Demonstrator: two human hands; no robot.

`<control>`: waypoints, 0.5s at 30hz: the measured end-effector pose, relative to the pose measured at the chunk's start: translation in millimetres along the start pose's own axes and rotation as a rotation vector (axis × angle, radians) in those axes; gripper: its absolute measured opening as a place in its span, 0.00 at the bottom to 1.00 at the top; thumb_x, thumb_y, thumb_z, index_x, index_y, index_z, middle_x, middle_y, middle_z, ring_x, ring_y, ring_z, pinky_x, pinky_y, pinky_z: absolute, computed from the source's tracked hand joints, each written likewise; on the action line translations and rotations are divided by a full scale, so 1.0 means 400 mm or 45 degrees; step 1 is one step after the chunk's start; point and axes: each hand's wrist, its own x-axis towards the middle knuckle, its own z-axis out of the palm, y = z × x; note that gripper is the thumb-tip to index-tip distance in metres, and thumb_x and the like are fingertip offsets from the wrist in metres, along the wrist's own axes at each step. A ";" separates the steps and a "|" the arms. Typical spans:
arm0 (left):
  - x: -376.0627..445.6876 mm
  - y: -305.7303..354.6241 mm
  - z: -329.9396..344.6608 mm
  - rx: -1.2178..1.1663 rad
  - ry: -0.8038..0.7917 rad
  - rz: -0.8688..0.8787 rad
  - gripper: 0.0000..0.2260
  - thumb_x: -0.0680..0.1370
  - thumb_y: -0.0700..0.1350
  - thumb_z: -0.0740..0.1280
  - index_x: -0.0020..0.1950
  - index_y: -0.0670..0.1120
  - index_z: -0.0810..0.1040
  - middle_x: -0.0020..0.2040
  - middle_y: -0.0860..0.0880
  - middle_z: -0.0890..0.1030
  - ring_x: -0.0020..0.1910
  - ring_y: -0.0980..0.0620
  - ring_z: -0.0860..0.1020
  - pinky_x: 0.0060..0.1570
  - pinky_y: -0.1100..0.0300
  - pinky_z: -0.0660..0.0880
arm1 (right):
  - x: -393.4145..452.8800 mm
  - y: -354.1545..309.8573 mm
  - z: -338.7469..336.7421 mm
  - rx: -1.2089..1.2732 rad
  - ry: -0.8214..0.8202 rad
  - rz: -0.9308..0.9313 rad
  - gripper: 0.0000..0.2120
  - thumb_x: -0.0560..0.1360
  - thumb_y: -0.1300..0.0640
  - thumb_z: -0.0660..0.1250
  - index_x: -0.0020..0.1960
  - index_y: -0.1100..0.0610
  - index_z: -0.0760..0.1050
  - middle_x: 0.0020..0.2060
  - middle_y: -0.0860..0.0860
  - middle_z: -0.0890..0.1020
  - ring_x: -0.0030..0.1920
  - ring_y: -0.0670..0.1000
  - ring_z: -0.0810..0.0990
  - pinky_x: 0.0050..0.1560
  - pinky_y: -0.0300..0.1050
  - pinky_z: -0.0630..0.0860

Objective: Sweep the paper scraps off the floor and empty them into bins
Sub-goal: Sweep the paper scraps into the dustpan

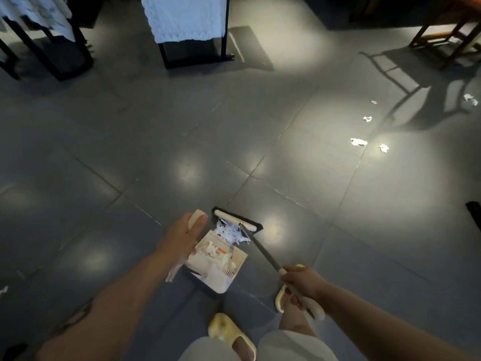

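Note:
A white dustpan point(218, 267) lies on the grey tiled floor in front of my feet, with paper scraps inside it. My left hand point(186, 237) grips the dustpan's upright cream handle point(196, 217). The broom's head point(238, 220), cream on top with dark bristles, presses a heap of white scraps point(230, 233) against the pan's mouth. My right hand point(299, 282) grips the broom's cream handle end point(312, 306); its grey shaft point(260, 248) runs up to the head. Several loose scraps point(358, 142) lie far off to the right.
Two black racks hung with white cloth point(186, 19) stand at the back left and centre. A wooden stool point(453, 27) is at the back right, with more scraps point(470, 99) near its shadow. My feet in yellow slippers point(229, 332) stand just behind the pan.

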 end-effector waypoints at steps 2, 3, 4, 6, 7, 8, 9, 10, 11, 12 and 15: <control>0.003 -0.043 -0.027 0.059 0.079 0.023 0.16 0.80 0.64 0.57 0.48 0.52 0.73 0.38 0.49 0.76 0.36 0.46 0.75 0.39 0.51 0.73 | -0.027 -0.012 -0.035 -0.065 -0.013 -0.031 0.10 0.79 0.65 0.61 0.57 0.63 0.77 0.32 0.57 0.72 0.17 0.46 0.70 0.17 0.35 0.65; 0.002 -0.069 -0.043 0.126 0.160 0.023 0.19 0.79 0.67 0.56 0.52 0.52 0.74 0.41 0.49 0.78 0.41 0.44 0.77 0.46 0.48 0.75 | -0.041 -0.022 -0.061 -0.092 -0.029 -0.042 0.10 0.79 0.66 0.61 0.58 0.63 0.77 0.33 0.58 0.72 0.18 0.46 0.70 0.16 0.35 0.65; -0.002 -0.088 -0.063 0.177 0.236 -0.001 0.24 0.77 0.70 0.53 0.54 0.53 0.75 0.42 0.48 0.79 0.43 0.43 0.78 0.50 0.45 0.76 | -0.056 -0.034 -0.086 -0.117 -0.054 -0.049 0.10 0.79 0.65 0.61 0.58 0.61 0.77 0.33 0.58 0.73 0.19 0.47 0.70 0.17 0.35 0.64; -0.002 -0.119 -0.092 0.189 0.337 -0.005 0.32 0.72 0.78 0.48 0.52 0.54 0.75 0.38 0.49 0.78 0.39 0.44 0.77 0.47 0.45 0.77 | -0.075 -0.056 -0.136 -0.160 -0.070 -0.055 0.09 0.79 0.63 0.63 0.58 0.56 0.76 0.34 0.58 0.75 0.21 0.49 0.70 0.18 0.35 0.65; 0.002 -0.127 -0.102 0.169 0.356 0.009 0.34 0.71 0.79 0.47 0.50 0.53 0.75 0.36 0.50 0.76 0.37 0.45 0.76 0.46 0.46 0.76 | -0.081 -0.062 -0.157 -0.170 -0.058 -0.056 0.10 0.80 0.61 0.63 0.59 0.54 0.75 0.35 0.58 0.76 0.22 0.49 0.71 0.19 0.36 0.65; 0.004 -0.124 -0.109 0.166 0.351 0.007 0.33 0.71 0.79 0.48 0.50 0.53 0.76 0.36 0.49 0.76 0.36 0.44 0.75 0.45 0.47 0.76 | -0.083 -0.067 -0.172 -0.172 -0.046 -0.059 0.11 0.80 0.60 0.63 0.61 0.52 0.74 0.36 0.59 0.77 0.23 0.49 0.71 0.19 0.36 0.65; 0.006 -0.121 -0.116 0.182 0.331 0.028 0.31 0.73 0.77 0.49 0.50 0.53 0.76 0.37 0.47 0.77 0.37 0.43 0.76 0.45 0.47 0.75 | -0.082 -0.070 -0.182 -0.175 -0.034 -0.070 0.12 0.80 0.60 0.64 0.62 0.51 0.73 0.37 0.59 0.77 0.23 0.49 0.71 0.20 0.37 0.66; 0.005 -0.115 -0.121 0.226 0.299 0.039 0.28 0.75 0.75 0.51 0.50 0.53 0.76 0.39 0.46 0.77 0.40 0.41 0.78 0.46 0.47 0.75 | -0.080 -0.076 -0.185 -0.179 -0.025 -0.093 0.13 0.80 0.59 0.63 0.63 0.50 0.72 0.38 0.59 0.77 0.24 0.50 0.71 0.20 0.37 0.67; 0.007 -0.113 -0.123 0.267 0.263 0.060 0.26 0.76 0.72 0.51 0.51 0.53 0.75 0.40 0.46 0.78 0.43 0.40 0.79 0.47 0.47 0.75 | -0.077 -0.086 -0.180 -0.186 -0.023 -0.120 0.13 0.80 0.58 0.63 0.63 0.49 0.72 0.39 0.59 0.77 0.24 0.50 0.72 0.21 0.38 0.67; 0.006 -0.105 -0.126 0.294 0.237 0.052 0.25 0.76 0.70 0.52 0.51 0.52 0.75 0.40 0.47 0.77 0.45 0.40 0.79 0.48 0.47 0.75 | -0.072 -0.097 -0.168 -0.187 -0.023 -0.145 0.12 0.80 0.58 0.63 0.62 0.49 0.73 0.40 0.59 0.77 0.25 0.50 0.72 0.22 0.39 0.68; 0.016 -0.100 -0.131 0.314 0.232 0.055 0.27 0.78 0.70 0.52 0.56 0.51 0.76 0.45 0.48 0.80 0.50 0.41 0.80 0.53 0.46 0.76 | -0.017 -0.136 -0.100 -0.149 0.019 -0.179 0.08 0.80 0.58 0.64 0.58 0.52 0.75 0.39 0.59 0.76 0.23 0.49 0.71 0.20 0.37 0.67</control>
